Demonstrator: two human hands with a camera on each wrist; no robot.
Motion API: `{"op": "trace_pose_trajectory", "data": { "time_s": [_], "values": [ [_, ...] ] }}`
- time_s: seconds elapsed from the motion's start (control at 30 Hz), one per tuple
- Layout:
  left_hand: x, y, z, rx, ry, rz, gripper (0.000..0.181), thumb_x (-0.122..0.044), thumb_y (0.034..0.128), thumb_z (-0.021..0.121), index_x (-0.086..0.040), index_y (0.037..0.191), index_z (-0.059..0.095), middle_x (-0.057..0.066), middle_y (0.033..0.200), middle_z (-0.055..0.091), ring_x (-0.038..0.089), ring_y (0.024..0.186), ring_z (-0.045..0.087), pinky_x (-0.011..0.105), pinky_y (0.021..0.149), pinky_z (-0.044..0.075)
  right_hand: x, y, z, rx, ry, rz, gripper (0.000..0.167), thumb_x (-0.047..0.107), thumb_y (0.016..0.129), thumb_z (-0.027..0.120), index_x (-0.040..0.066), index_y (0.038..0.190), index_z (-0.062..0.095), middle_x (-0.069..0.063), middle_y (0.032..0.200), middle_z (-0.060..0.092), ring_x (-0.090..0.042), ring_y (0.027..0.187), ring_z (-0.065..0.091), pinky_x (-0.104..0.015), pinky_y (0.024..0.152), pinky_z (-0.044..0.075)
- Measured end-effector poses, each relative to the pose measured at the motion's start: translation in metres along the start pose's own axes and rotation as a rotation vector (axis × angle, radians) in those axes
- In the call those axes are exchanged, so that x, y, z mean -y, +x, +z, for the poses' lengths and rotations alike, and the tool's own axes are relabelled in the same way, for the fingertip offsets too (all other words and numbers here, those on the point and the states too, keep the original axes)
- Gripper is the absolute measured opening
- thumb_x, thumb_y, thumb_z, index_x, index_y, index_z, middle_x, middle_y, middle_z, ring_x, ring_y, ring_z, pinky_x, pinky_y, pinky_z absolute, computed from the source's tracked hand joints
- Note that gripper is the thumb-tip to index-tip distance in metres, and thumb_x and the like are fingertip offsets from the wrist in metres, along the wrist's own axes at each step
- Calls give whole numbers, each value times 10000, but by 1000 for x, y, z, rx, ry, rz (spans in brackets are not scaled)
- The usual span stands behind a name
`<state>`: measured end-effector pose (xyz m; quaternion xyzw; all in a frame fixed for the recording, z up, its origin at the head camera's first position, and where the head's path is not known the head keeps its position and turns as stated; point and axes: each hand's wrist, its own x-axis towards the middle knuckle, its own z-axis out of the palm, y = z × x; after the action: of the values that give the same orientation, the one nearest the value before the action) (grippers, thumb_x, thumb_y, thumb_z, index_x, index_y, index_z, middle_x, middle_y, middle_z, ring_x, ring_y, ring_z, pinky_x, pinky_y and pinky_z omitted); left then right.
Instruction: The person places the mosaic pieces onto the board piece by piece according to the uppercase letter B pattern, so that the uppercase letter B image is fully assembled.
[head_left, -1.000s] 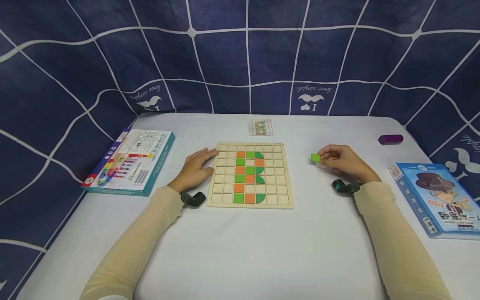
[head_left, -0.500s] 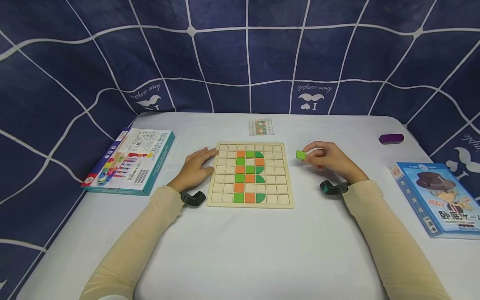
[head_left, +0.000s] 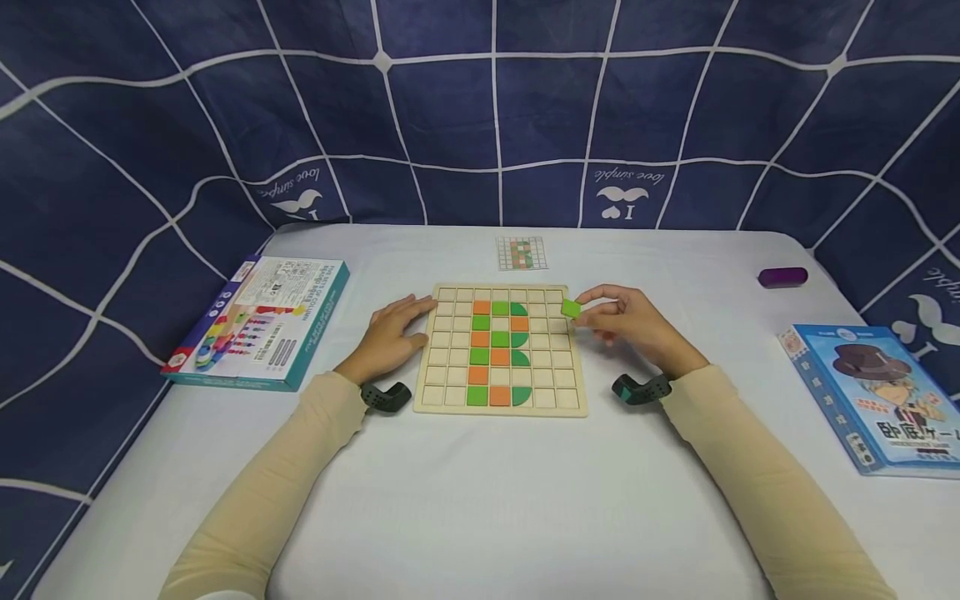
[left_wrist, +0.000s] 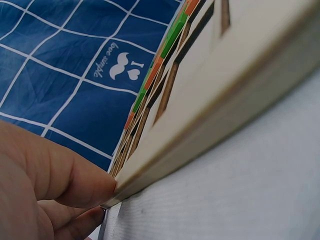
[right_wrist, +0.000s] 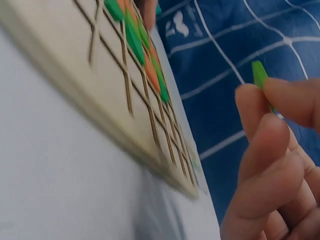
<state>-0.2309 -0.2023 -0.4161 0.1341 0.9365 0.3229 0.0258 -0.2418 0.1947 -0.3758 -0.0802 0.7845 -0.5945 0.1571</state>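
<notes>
A square wooden grid board [head_left: 552, 400] lies flat, its middle columns holding orange squares, light green squares and dark green rounded pieces. My left hand [head_left: 386, 340] rests on the table with its fingertips touching the board's left edge. At the right, my right hand [head_left: 633, 322] pinches a light green square tile [head_left: 571, 309] between thumb and finger. That tile is over the board's right edge near the far corner. In the right wrist view, the pinched tile [right_wrist: 259, 75] is seen edge-on, raised above the board.
A small pattern card [head_left: 522, 253] lies behind the board. To the left is a teal-edged game box [head_left: 258, 323]. A blue box [head_left: 885, 396] and a purple oblong object [head_left: 782, 277] lie on the right. A dark blue checked cloth [head_left: 450, 108] rises behind the white table.
My right hand has moved left with the green tile, from the table right of the board to over the board's right edge. The left hand and the board have stayed in place.
</notes>
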Motion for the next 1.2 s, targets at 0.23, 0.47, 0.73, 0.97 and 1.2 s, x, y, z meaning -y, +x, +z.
{"op": "trace_pose_trajectory", "data": {
  "time_s": [0.23,0.47,0.73,0.97,1.2],
  "values": [
    [-1,0,0,1,0,1,649,-122,994,584,-38,1627,470,135,1714,411,342,1647,221,562,1317,97,1,-1,23,44,59,-5,314,43,967,780,41,1252,649,38,844,794,-106,663,582,-228,595,472],
    [-1,0,0,-2,-3,2,651,-115,989,586,-34,1625,473,138,1714,412,343,1645,225,562,1319,91,0,-3,44,74,150,-27,282,-1,972,728,37,1239,644,-1,849,795,-101,642,582,-208,567,465],
    [0,1,0,-5,-4,7,650,-116,986,589,-34,1621,478,138,1712,414,347,1643,230,568,1317,95,-7,-3,58,134,129,-39,328,1,989,716,-54,1294,612,33,809,713,-113,665,561,-223,582,471],
    [2,2,1,-7,-6,8,653,-115,984,588,-36,1623,476,134,1714,412,343,1645,227,565,1316,97,-12,-2,59,210,22,-83,278,-13,971,717,-102,1221,635,-13,888,706,-102,646,535,-208,568,468],
    [1,1,1,-7,-5,6,653,-117,987,591,-41,1625,476,133,1712,416,340,1645,227,565,1316,99,-13,-2,59,253,-162,-217,228,-27,917,786,-92,1125,716,-5,873,643,-69,705,480,-188,641,416]
  ]
}}
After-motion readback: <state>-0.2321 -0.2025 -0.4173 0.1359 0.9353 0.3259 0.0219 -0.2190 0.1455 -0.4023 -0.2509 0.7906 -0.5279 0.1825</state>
